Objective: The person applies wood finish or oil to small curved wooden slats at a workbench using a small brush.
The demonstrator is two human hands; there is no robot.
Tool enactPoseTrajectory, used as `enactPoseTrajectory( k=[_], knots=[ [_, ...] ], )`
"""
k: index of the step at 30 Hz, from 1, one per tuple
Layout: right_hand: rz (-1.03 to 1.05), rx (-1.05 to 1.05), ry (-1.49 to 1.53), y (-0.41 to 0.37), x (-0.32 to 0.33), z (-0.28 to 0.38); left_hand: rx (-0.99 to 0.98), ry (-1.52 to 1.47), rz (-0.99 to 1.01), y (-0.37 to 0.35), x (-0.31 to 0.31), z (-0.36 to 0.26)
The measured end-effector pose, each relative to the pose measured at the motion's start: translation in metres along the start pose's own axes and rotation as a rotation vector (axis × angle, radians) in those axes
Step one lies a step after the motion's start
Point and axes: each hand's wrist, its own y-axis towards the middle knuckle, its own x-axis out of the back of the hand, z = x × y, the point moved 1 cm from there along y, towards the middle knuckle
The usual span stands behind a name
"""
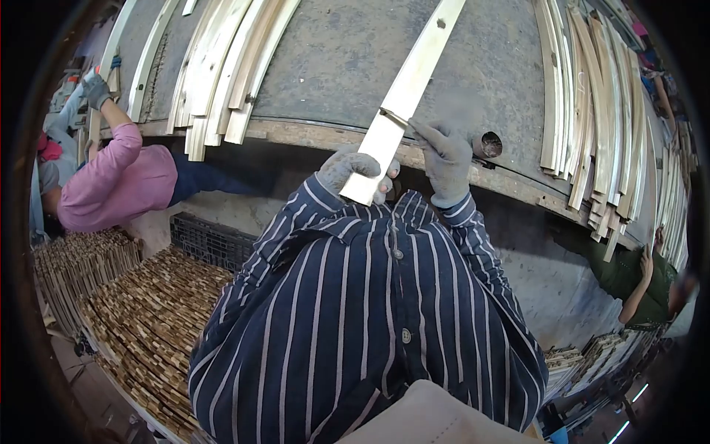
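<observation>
A long pale wooden strip [405,89] with a dark knot slopes from the workbench toward my body. Its near end lies in my gloved left hand [351,169], whose thumb presses on top while fingertips show at the other edge. Beside the strip's right edge is my gloved right hand [446,159], index finger reaching to a thin dark piece [394,116] that crosses the strip's face. The right fingers are closed, and I cannot make out exactly what they hold. A small round dark hole or cup [489,145] is at the bench edge to the right.
Wooden strips [222,66] lie on the bench at left, with another pile [592,111] at right. A person in a pink top [122,181] works at left, another in dark green [629,277] at right. Stacked wood pieces [159,311] and a black crate [211,240] stand below left.
</observation>
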Motion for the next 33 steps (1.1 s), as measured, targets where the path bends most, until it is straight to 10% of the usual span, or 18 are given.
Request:
enactPoseTrajectory(
  k=[10, 21, 33],
  knots=[
    [-0.007, 0.142, -0.439, -0.013, 0.004, 0.01, -0.052, 0.068, 0.011, 0.003, 0.008, 0.004],
    [0.036, 0.186, -0.431, 0.002, 0.022, 0.007, 0.087, 0.862, -0.323, 0.011, 0.03, -0.002],
    [-0.018, 0.174, -0.403, 0.008, 0.015, -0.001, 0.079, 0.9, -0.265, 0.007, 0.03, -0.008]
  ],
)
